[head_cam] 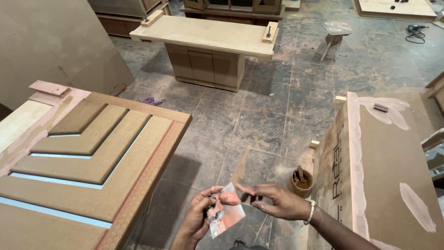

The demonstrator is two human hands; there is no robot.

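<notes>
The left hand (196, 222) grips a small flat card (226, 213) smeared with pinkish putty, its fingers curled shut around the card's left edge, thumb on top. A lump of the same putty (230, 198) sits on the upper part of the card. The right hand (277, 201) hovers just beside it, fingers (245, 190) stretched out loosely toward the lump and touching or nearly touching it; it holds nothing that can be seen, and a pale bracelet (310, 212) circles its wrist. The card is held in the air above the stained stone floor (259, 120), between 2 work pieces. To the left lies a brown door panel (92, 162) with angled raised strips and pink filler along its edge. To the right stands a brown board (388, 162) with pink patches. A small round pot (300, 181) with a stick in it sits on the floor near the right hand. Farther back stands a pale wooden counter (208, 34).
</notes>
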